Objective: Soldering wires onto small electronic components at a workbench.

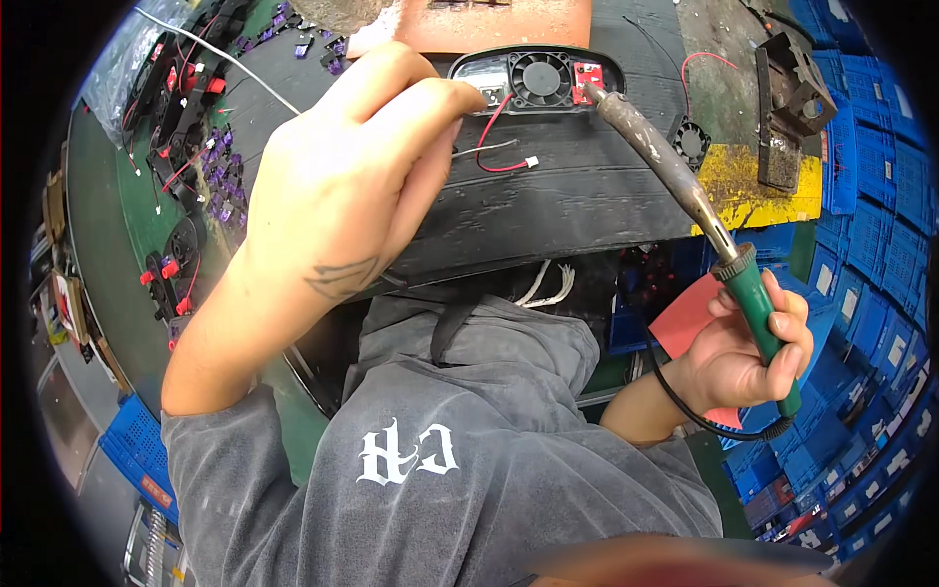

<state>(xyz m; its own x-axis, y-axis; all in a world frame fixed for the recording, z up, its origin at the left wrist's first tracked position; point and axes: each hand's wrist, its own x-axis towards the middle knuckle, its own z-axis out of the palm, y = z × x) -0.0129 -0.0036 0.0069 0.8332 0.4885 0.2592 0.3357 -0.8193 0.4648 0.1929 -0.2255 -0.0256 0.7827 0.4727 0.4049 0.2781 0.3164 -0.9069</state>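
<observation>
My right hand (pixel 748 352) grips the green handle of a soldering iron (pixel 675 161). Its tip touches or hovers just over a small red circuit board (pixel 587 80) inside a long black plastic housing (pixel 611 67). Between that board and the left end sits a small black fan (pixel 540 78). My left hand (pixel 372 147) is closed, fingertips at the housing's left end; what they pinch is hidden. A red wire (pixel 481 142) with a white connector (pixel 531 162) hangs from the housing. From under my left hand a thin grey wire (pixel 489 150) sticks out.
An orange-brown board (pixel 479 27) lies behind the housing. To its right are a loose fan (pixel 691 143) and a dark metal block (pixel 792 98). Black parts with wires (pixel 176 108) and purple pieces (pixel 225 181) lie at left. Blue bins (pixel 875 215) line the right.
</observation>
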